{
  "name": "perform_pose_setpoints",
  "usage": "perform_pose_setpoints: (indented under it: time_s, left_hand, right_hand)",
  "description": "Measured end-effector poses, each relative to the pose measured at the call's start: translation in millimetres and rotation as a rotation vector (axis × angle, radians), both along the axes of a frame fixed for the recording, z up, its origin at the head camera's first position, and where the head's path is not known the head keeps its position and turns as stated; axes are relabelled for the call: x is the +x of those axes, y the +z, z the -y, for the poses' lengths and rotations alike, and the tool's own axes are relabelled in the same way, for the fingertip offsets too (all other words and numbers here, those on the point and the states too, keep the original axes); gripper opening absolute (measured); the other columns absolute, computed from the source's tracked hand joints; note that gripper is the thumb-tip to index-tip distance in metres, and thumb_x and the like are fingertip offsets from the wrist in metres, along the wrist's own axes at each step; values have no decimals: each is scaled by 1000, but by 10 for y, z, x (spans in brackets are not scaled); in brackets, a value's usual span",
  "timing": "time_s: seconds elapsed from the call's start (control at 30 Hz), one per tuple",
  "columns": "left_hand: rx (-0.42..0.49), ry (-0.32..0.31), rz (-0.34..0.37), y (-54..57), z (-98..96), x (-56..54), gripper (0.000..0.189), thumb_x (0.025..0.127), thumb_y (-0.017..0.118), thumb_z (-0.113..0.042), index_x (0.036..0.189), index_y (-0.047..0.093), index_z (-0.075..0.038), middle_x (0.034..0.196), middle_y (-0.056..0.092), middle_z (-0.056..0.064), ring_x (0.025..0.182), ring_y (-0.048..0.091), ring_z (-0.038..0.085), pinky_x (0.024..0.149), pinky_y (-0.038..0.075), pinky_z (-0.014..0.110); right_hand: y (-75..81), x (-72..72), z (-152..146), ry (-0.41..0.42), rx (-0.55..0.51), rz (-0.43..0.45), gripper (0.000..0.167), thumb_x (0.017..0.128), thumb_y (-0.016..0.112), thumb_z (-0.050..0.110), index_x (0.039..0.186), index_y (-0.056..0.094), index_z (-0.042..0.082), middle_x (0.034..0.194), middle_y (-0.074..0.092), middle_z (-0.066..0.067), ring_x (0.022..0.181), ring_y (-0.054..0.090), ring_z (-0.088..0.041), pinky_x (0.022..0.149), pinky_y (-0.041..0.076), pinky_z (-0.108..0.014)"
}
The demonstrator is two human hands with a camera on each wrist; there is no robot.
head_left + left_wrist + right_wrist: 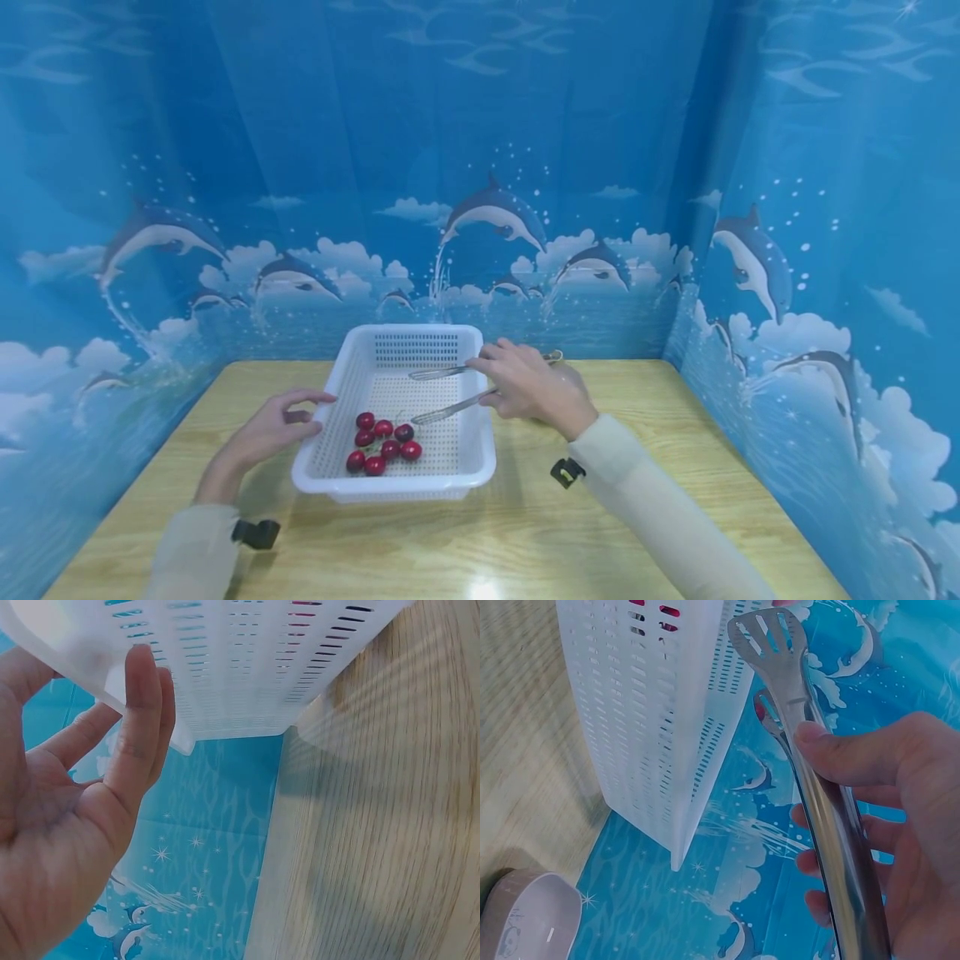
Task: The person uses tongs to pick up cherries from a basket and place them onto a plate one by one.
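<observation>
A white slotted plastic basket [480, 482] stands on the wooden table, with several dark red cherries [390, 450] gathered in its near left part. My left hand [272, 429] holds the basket's left rim; the left wrist view shows its fingers [141, 697] against the rim and outer wall. Over the basket's right rim, my right hand [528, 385] grips metal tongs [832, 832], the thumb on one arm and the fingers round the other. The tong arms stand apart, their slotted tips above the basket floor with nothing between them. One tip is close to the cherries.
A light-coloured bowl [536, 919] stands on the table to the right of the basket, mostly hidden by my right hand in the head view. Blue dolphin-printed curtains [360, 167] enclose the table [540, 533] at the back and sides.
</observation>
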State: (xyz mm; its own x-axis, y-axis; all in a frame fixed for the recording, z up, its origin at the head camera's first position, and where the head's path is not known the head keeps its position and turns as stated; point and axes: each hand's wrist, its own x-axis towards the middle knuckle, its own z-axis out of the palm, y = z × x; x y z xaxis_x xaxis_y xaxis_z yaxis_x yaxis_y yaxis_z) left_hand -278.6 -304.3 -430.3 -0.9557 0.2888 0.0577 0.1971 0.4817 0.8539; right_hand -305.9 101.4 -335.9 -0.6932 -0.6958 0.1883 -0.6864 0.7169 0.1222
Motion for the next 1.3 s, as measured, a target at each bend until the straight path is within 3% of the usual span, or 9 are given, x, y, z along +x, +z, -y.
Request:
perform_pose_setpoints:
  time_s: [0.2, 0.53, 0.97, 1.3]
  left_hand:
    - [11, -3, -7, -9, -3, 1, 50, 97, 67, -12, 144, 54, 0, 152, 43, 35, 110, 71, 37, 88, 65, 47]
    - [12, 1, -8, -4, -12, 15, 49, 96, 67, -11, 143, 55, 1, 150, 45, 35, 109, 72, 37, 88, 65, 48]
    - [17, -13, -24, 13, -13, 29, 49, 96, 66, -10, 142, 54, 3, 149, 45, 36, 104, 74, 33, 88, 65, 48]
    - [34, -32, -21, 19, -2, 20, 50, 96, 67, -11, 142, 53, 4, 146, 48, 37, 105, 74, 32, 88, 65, 45]
  right_hand:
    - [0, -35, 61, 0, 42, -6, 60, 89, 80, 37, 143, 61, 17, 130, 68, -5, 109, 60, -23, 82, 56, -35]
    - [47, -72, 192, -12, 81, 29, 59, 88, 81, 34, 142, 62, 21, 134, 67, -3, 115, 59, -24, 90, 57, -38]
    - [102, -171, 339, 32, 167, -22, 59, 83, 86, 36, 138, 65, 30, 126, 68, 1, 110, 59, -19, 81, 54, -31]
    - [95, -216, 453, 80, 197, -29, 61, 84, 84, 35, 141, 62, 26, 127, 68, 0, 111, 60, -20, 89, 56, -33]
